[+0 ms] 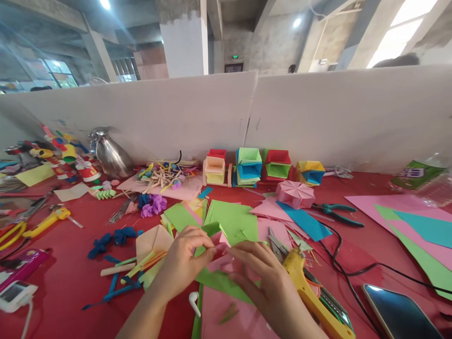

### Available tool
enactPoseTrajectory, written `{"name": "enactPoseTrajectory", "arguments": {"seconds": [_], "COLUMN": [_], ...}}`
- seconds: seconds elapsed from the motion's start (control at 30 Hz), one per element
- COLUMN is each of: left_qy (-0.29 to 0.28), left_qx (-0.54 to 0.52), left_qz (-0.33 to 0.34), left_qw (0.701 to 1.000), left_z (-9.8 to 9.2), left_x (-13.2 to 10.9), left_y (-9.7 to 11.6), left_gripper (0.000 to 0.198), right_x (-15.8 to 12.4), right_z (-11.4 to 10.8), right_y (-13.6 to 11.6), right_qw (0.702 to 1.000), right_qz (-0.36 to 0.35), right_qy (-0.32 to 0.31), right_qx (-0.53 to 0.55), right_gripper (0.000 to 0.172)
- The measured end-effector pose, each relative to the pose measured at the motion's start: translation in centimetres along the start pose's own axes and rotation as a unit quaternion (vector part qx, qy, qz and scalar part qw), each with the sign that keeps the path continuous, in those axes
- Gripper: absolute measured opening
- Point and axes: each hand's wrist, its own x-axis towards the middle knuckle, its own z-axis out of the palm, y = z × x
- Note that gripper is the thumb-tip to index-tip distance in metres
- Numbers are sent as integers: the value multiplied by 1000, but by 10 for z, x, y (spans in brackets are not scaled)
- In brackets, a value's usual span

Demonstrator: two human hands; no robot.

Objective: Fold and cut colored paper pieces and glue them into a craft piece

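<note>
A small folded piece of pink paper (221, 254) is held between my two hands over the middle of the table. My left hand (189, 259) pinches its left side between thumb and fingers. On the other side, the fingers of my right hand (263, 273) close on its right edge, partly hiding it. Beneath lie green paper sheets (233, 219) and a pink sheet (219, 313). Close to my right hand are a yellow hot glue gun (300, 282) and scissors (277, 245). A white earbud (194, 302) lies between my forearms.
Folded coloured paper boxes (249, 165) stand along the white partition (176, 113). A pink paper octagon box (295, 194), teal pliers (339, 214), a black cable (341, 268) and a phone (399, 313) are to the right. Leftward are a steel jug (111, 153), paper scraps and yellow-handled scissors (14, 235).
</note>
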Motion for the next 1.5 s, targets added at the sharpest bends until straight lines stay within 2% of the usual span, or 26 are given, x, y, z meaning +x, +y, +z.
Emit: {"name": "enactPoseTrajectory", "arguments": {"seconds": [0.07,0.2,0.37,0.53,0.67,0.8,0.93,1.03,1.1,1.23,1.5], "left_qy": [-13,-27,-5,-31,-28,16,56,47,36,18,-21], "left_qx": [7,35,73,85,74,108,150,176,199,226,177], "left_qz": [2,-6,-27,-33,-25,-4,105,190,215,220,169], "left_qw": [1000,999,997,995,997,994,981,965,956,949,969], "left_z": [3,5,6,5,4,3,4,7,10,15,13], "left_x": [-2,-6,-5,-4,-3,-5,-7,-9,-10,-10,-10], "left_y": [7,14,14,13,11,12,17,20,21,21,18], "left_gripper": [17,19,22,21,19,21,17,11,12,13,4], "right_x": [0,0,2,6,5,1,-1,-1,-1,0,1], "right_z": [3,0,-12,-13,-10,-10,-13,-13,-11,-6,-8], "right_y": [-3,-7,-12,-14,-8,-3,-4,-5,-4,-3,-2], "right_qw": [1000,999,993,986,990,991,993,997,999,998,1000], "right_qz": [-21,-25,-57,-96,-94,-97,-99,-68,-36,-15,10], "right_qy": [-5,-16,-78,-137,-106,-84,-59,-7,9,9,3], "right_qx": [-16,-45,-63,-29,-28,-25,8,25,-4,-56,-17], "right_gripper": [29,12,13,16,14,19,12,21,19,15,21]}}
